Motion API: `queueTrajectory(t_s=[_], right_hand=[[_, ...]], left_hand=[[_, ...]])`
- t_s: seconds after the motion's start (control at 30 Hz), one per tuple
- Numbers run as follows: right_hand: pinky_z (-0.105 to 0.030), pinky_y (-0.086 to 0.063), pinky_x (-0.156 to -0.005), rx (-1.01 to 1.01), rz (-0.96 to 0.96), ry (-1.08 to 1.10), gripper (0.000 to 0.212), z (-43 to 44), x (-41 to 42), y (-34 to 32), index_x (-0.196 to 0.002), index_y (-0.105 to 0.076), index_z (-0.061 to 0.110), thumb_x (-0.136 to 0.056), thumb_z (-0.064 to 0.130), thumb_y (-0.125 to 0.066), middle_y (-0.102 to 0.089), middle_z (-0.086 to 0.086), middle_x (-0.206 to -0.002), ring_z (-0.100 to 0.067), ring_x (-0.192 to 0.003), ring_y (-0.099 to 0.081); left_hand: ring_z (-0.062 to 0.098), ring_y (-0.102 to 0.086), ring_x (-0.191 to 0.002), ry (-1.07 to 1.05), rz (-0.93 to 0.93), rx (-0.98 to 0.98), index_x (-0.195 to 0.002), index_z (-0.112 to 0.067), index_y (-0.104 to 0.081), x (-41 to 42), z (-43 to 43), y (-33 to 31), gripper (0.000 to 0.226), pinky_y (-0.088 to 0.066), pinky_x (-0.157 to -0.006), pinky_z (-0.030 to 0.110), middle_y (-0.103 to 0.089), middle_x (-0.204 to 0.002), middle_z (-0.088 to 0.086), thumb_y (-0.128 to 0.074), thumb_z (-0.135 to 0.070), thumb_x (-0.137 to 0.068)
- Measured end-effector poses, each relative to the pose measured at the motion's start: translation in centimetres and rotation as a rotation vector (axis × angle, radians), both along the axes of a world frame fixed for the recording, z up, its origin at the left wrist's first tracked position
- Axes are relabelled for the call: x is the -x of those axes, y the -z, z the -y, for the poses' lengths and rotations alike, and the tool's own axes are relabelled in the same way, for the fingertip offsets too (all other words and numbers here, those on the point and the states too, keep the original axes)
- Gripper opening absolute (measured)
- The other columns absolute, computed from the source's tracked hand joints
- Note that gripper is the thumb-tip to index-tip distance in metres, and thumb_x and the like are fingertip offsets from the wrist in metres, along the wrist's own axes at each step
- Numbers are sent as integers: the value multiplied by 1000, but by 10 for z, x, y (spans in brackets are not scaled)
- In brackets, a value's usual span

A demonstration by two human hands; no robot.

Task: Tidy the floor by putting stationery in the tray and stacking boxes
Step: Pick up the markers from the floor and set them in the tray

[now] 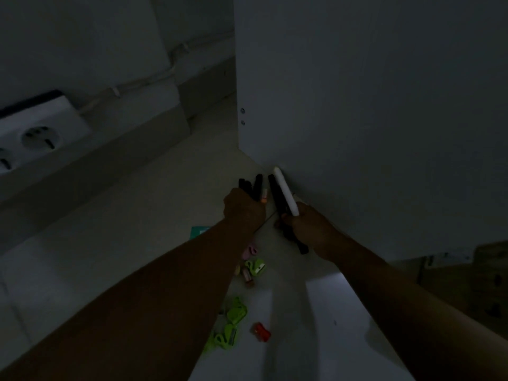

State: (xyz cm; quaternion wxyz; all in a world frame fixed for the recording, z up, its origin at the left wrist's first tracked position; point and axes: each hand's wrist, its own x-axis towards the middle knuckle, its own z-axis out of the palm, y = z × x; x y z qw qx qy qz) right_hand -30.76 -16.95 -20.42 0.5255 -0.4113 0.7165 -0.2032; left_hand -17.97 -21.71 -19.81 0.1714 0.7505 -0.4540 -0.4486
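Pens gathered off the floor (165, 188): left hand (243, 207) is clenching a dark bundle (251, 185); right hand (308, 224) is gripping a white pen (286, 192) with black ones. Sharpeners (236, 312) are lying nearer. No tray is showing; both fists should be staying tight, bundles level, during transfer.

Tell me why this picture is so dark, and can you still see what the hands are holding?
Head view: dim and underexposed; arms nearly black; the left hand grips dark pens, the right hand a white pen with dark ones; green sharpeners still show; wide-angle edges bend.
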Motion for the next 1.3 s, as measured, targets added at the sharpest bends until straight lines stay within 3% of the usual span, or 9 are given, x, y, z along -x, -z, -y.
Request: queueTrajectory(t_s=[0.07, 0.17, 0.33, 0.4, 0.57, 0.67, 0.8, 1.03, 1.3], right_hand=[[-37, -53, -77, -1, 111, 57, 18, -1, -1, 0, -114, -54, 5, -98, 14, -50, -67, -13, -97, -23, -79, -63], [-30, -55, -62, 1, 193, 94, 11, -2, -4, 0, -110, -52, 11, -99, 12, -49, -65, -6, -85, -17, -65, -65], [-19, -52, -47, 68, 248, 96, 12, -3, -15, -9, -107, -57, 11, -99, 8, -49, -67, 0, -75, -6, -52, -65], [-14, -46, -43, 96, 254, 75, 11, -4, -21, -17, -109, -54, 8, -99, 9, -50, -69, 10, -65, 0, -49, -62], [-32, -55, -73, 82, 326, 48, 13, -24, -40, -55, -110, -57, 19, -98, 18, -51, -68, -11, -112, -21, -87, -66], [-38, -52, -83, 31, 345, 34, 12, -48, -50, -93, -105, -62, 19, -98, 19, -52, -67, -17, -116, -29, -97, -63], [-23, -56, -66, -2, 385, 13, 17, -78, -65, -163, -112, -59, 7, -98, 13, -51, -71, -2, -89, -10, -72, -68], [-29, -58, -76, -9, 472, 4, 10, -105, -89, -326, -106, -59, 18, -97, 17, -54, -74, 12, -76, -5, -73, -71], [-36, -59, -67, 36, 525, 91, 22, -126, -95, -568, -119, -49, 6, -99, 14, -49, -67, -13, -107, -31, -89, -71]], left_hand=[[29, -44, -130, 85, -37, 0, -141, -2, -37, -6, -4, 0, 52, -35, -103, 29, -41, -146, 16, -54, -14, -94], [30, -43, -130, 144, -6, 4, -140, 0, -35, -17, -8, -1, 54, -35, -103, 30, -41, -145, 18, -55, -6, -90], [26, -58, -90, 120, -151, 1, -98, -6, -60, -42, -4, -12, 12, -48, -71, 27, -59, -91, 10, -60, -7, -86], [19, -57, -79, 98, -289, -22, -90, -9, -61, -54, -4, -22, 6, -49, -71, 27, -58, -86, 7, -64, -6, -86], [24, -62, -93, -4, -652, -156, -100, -6, -57, -86, -31, -66, 10, -53, -79, 36, -62, -105, 13, -56, -1, -91], [22, -65, -94, -24, -717, -197, -108, -4, -58, -105, -56, -104, 16, -54, -71, 32, -65, -108, 12, -53, -5, -93], [15, -71, -89, -94, -825, -246, -104, -10, -66, -120, -86, -176, 19, -60, -65, 29, -72, -104, 8, -64, -6, -85], [18, -67, -101, -76, -769, -233, -100, -13, -65, -147, -123, -341, 12, -54, -87, 41, -72, -109, 4, -59, -10, -90], [23, -69, -99, -61, -747, -162, -92, -16, -68, -179, -152, -582, 8, -56, -81, 52, -74, -103, 7, -60, -18, -90]])
